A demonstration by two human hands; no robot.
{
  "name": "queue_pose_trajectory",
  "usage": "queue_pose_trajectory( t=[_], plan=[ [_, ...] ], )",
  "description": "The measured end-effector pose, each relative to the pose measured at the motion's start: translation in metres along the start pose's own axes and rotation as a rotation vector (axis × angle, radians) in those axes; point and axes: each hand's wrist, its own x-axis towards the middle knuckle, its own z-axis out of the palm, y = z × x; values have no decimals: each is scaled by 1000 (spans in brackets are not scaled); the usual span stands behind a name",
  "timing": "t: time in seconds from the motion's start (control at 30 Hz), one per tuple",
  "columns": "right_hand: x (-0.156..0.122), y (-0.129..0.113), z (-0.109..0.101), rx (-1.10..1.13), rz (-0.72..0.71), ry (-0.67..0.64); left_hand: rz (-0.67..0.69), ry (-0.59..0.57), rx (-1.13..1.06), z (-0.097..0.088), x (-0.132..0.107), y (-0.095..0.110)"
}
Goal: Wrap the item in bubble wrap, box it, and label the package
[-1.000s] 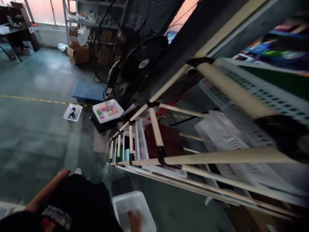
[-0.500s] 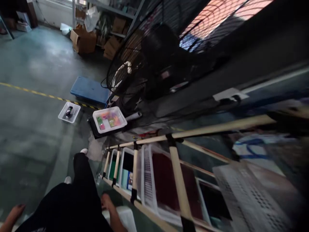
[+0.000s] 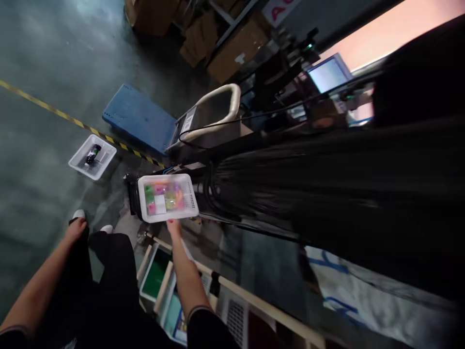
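Note:
My right hand point(image 3: 174, 226) is at the near rim of a white plastic basket point(image 3: 189, 196), its fingers closed on the edge and partly hidden. Inside the basket lie colourful packets point(image 3: 170, 198) in pink, green, yellow and orange, with a white label or card among them. The basket rests over a black support point(image 3: 133, 196). My left hand point(image 3: 77, 228) hangs in front of my leg, above a white shoe, with loose fingers and nothing visible in it. A second white basket point(image 3: 78, 162) stands on the floor, holding a dark bottle-like item point(image 3: 93, 154) and a small grey piece.
A blue platform trolley point(image 3: 140, 118) with a cream handle stands ahead, beside yellow-black floor tape point(image 3: 78, 122). Below my right arm runs a pipe rack point(image 3: 261, 305) with bins. Cardboard boxes point(image 3: 232, 48) and a lit screen point(image 3: 329, 73) are at the back; a large dark surface fills the right.
My view has shifted nearer the baskets. My right hand has moved from beside the rack up to the rim of the basket of packets. My left hand has come forward.

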Motion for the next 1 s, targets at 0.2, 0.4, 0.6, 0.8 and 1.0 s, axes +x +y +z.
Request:
queue_pose_trajectory(
  t=[0.2, 0.4, 0.6, 0.8, 1.0],
  plan=[
    [136, -8, 22, 97, 70, 110, 399, -152, -78, 64, 184, 101],
    [222, 15, 70, 263, -56, 215, 574, -123, -227, 98, 327, 84],
    [253, 60, 82, 515, -184, 495, 493, -81, -273, 115, 434, 46],
    [223, 90, 62, 554, -175, 866, 805, 164, -556, 83, 381, 206],
    [184, 94, 122, 817, 122, 968, 965, 99, 380, 78, 296, 367]
  ],
)
